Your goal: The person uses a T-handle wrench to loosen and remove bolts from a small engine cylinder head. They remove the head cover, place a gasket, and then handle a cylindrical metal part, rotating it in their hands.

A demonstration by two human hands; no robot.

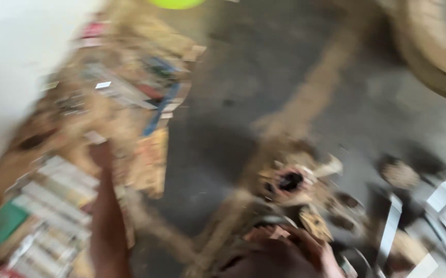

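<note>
The whole view is smeared by motion. My left hand (102, 154) stretches forward at the end of a bare arm, over a heap of wooden scraps and flat packets (125, 92) on the left. Whether it holds anything is lost in the blur. My right hand (290, 252) is low at the bottom middle, close to a small tan piece with a dark hole (287, 181) and other scraps. Its fingers look curled, but I cannot make out a grip.
A stack of pale flat strips (58, 198) and a green slab (4, 222) lie at lower left. Grey concrete floor (243, 67) carries a sawdust streak (313, 95). A round tan shape (436, 51) fills the top right. Pale metal strips (392, 226) lie at lower right.
</note>
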